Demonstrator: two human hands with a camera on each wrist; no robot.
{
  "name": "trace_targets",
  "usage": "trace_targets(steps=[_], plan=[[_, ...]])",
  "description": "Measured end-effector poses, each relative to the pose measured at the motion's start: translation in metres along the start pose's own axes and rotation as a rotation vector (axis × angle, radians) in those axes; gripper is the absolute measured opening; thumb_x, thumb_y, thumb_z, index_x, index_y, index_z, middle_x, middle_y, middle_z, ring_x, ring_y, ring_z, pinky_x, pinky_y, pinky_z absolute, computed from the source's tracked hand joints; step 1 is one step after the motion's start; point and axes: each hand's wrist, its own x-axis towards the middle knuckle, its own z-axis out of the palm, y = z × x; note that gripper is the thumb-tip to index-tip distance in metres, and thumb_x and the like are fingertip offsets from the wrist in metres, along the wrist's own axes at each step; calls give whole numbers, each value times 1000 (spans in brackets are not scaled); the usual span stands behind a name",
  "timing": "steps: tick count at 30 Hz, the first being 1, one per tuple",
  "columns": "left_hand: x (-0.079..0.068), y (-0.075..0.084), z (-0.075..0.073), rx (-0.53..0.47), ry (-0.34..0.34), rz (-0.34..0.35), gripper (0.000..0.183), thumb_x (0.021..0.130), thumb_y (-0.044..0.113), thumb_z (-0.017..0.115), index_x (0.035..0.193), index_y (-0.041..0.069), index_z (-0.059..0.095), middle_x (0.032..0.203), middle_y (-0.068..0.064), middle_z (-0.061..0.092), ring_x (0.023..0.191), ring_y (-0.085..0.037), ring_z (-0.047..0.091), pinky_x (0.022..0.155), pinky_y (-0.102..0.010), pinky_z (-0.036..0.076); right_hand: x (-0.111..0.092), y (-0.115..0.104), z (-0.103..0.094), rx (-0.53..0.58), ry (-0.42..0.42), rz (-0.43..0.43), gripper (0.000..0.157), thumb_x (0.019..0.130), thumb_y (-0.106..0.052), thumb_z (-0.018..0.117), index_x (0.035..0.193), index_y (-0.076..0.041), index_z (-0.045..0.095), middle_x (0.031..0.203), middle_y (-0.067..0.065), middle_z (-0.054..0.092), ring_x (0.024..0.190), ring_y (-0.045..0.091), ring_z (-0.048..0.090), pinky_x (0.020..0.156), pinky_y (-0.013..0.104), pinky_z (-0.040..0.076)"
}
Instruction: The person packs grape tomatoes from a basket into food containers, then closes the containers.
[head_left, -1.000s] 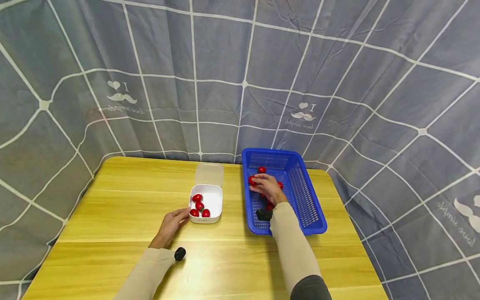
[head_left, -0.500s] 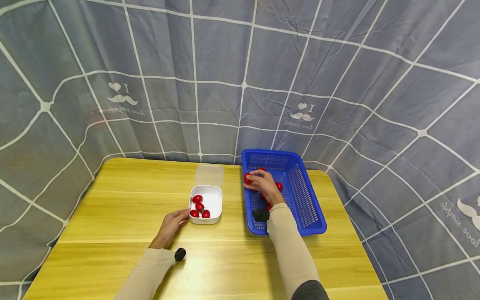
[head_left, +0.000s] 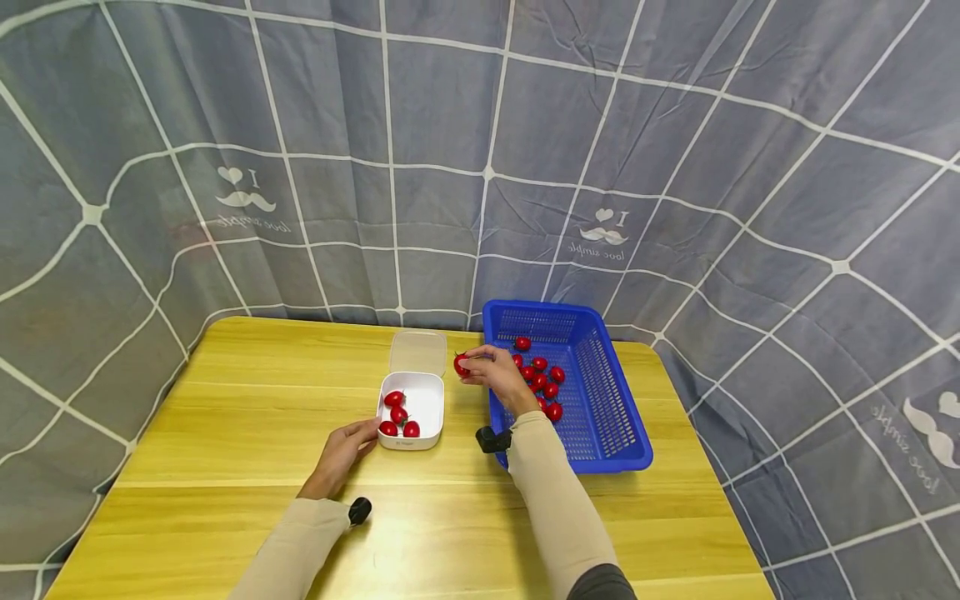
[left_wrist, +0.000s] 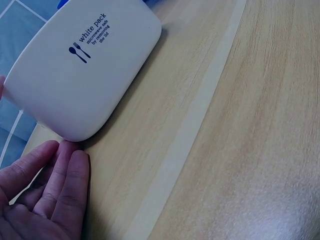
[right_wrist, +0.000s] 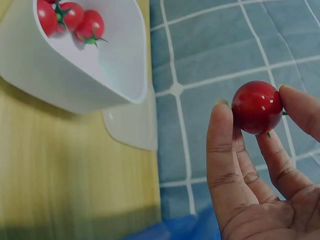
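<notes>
My right hand [head_left: 497,375] pinches a red cherry tomato [right_wrist: 256,107] between thumb and fingertips, in the air between the blue basket [head_left: 621,400] and the white box [head_left: 427,442]. The tomato's green stem shows on the thumb side in the right wrist view. My left hand [head_left: 347,450] rests at the near left corner of the box, its extended fingers [left_wrist: 75,175] touching the wall low down. Several cherry tomatoes [head_left: 394,398] lie in the left part of the box. Printed lettering marks the box's front wall in the left wrist view.
Several more cherry tomatoes [head_left: 539,380] lie in the basket. The box's pale lid [head_left: 417,352] is folded back behind it. Box and basket stand on a wooden table [head_left: 225,400], with a grey checked curtain [head_left: 442,200] behind and at the sides.
My right hand has lifted the cherry tomato out of the basket and carried it left toward the box, uncovering the tomatoes beneath. My left hand has stayed at the box.
</notes>
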Motion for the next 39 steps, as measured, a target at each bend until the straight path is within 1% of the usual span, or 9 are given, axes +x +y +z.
trace_targets(steps=[3, 6, 12, 19, 24, 29, 32, 37, 39], plan=[[1, -1, 0, 2, 4, -1, 57, 100, 30, 54, 135, -14, 44, 139, -26, 44, 120, -22, 49, 106, -31, 44, 0, 6, 9, -18, -24, 3, 21, 88, 6, 62, 107, 11, 56, 104, 23, 64, 72, 18, 66, 75, 35, 62], [1, -1, 0, 0, 10, -2, 56, 100, 29, 55, 134, -14, 45, 138, -26, 45, 117, -19, 51, 105, -31, 45, 0, 14, 18, -32, -47, 9, 19, 87, 7, 63, 104, 11, 57, 100, 20, 65, 70, 17, 66, 75, 37, 62], [0, 0, 1, -7, 4, 11, 54, 101, 26, 52, 134, -16, 44, 138, -28, 44, 117, -19, 51, 108, -35, 42, 3, 27, 35, -14, -72, 32, 14, 86, 10, 63, 99, 10, 58, 91, 14, 65, 65, 16, 65, 69, 32, 62], [-1, 1, 2, -5, 9, 9, 55, 101, 27, 53, 133, -16, 45, 138, -28, 44, 118, -21, 51, 107, -35, 43, 3, 36, 49, -28, -57, 87, 15, 85, 10, 65, 99, 11, 60, 89, 15, 67, 67, 17, 65, 68, 34, 62], [1, -1, 2, -7, 9, 11, 55, 100, 28, 55, 133, -15, 45, 138, -28, 45, 120, -23, 50, 106, -33, 44, 2, 40, 57, -74, -44, 115, 15, 85, 8, 66, 99, 10, 61, 88, 13, 66, 64, 16, 65, 67, 33, 62], [2, -1, 1, -1, 2, 11, 57, 100, 29, 54, 134, -15, 44, 139, -28, 44, 124, -26, 47, 106, -33, 43, 0, 43, 64, -115, -13, 121, 12, 85, 6, 68, 95, 10, 63, 84, 12, 67, 61, 15, 65, 69, 36, 62], [2, -1, 0, -4, 0, 7, 56, 100, 28, 54, 134, -15, 44, 140, -28, 44, 125, -28, 45, 107, -33, 43, 0, 44, 67, -144, 7, 119, 13, 84, 5, 69, 95, 10, 63, 82, 11, 67, 60, 15, 64, 69, 38, 62], [2, -2, 0, -9, -2, 9, 55, 101, 27, 53, 135, -15, 44, 140, -27, 43, 125, -27, 46, 107, -33, 42, -1, 47, 68, -185, 23, 117, 14, 83, 5, 69, 95, 9, 64, 80, 11, 68, 58, 15, 64, 70, 39, 61], [2, -2, 0, -8, -3, 11, 55, 101, 27, 53, 135, -15, 44, 140, -27, 43, 125, -27, 46, 107, -33, 42, -2, 47, 68, -195, 22, 111, 14, 84, 5, 69, 96, 9, 63, 81, 11, 68, 59, 18, 65, 71, 40, 61]])
